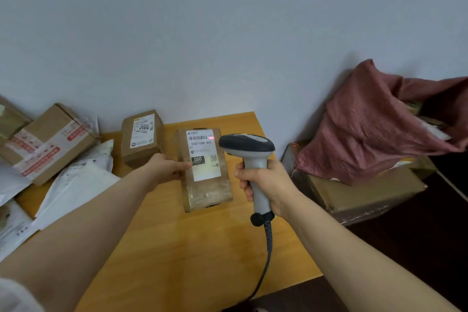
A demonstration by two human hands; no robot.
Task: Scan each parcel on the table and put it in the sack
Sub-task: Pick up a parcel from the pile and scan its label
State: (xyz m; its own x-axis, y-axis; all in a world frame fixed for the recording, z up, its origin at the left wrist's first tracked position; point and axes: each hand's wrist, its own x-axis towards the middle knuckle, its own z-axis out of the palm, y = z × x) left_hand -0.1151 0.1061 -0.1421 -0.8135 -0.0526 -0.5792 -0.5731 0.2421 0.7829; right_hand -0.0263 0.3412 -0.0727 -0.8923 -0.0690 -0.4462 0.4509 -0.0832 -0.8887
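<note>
A flat brown parcel (210,190) with a white label reading 060 lies on the wooden table (177,248) in the middle. My left hand (167,167) holds its left edge. My right hand (266,185) grips the handle of a grey and black barcode scanner (249,149), whose head points at the label. A red scan line shows beside the barcode at the label's top. The dark red sack (374,124) sits open at the right, on a cardboard box off the table's edge.
A second brown box (143,137) marked 2004 stands just left of the held parcel. More cardboard boxes (48,144) and white mailer bags (76,185) pile up at the left. The scanner's cable (266,261) trails toward the table's front edge. A large carton (359,197) supports the sack.
</note>
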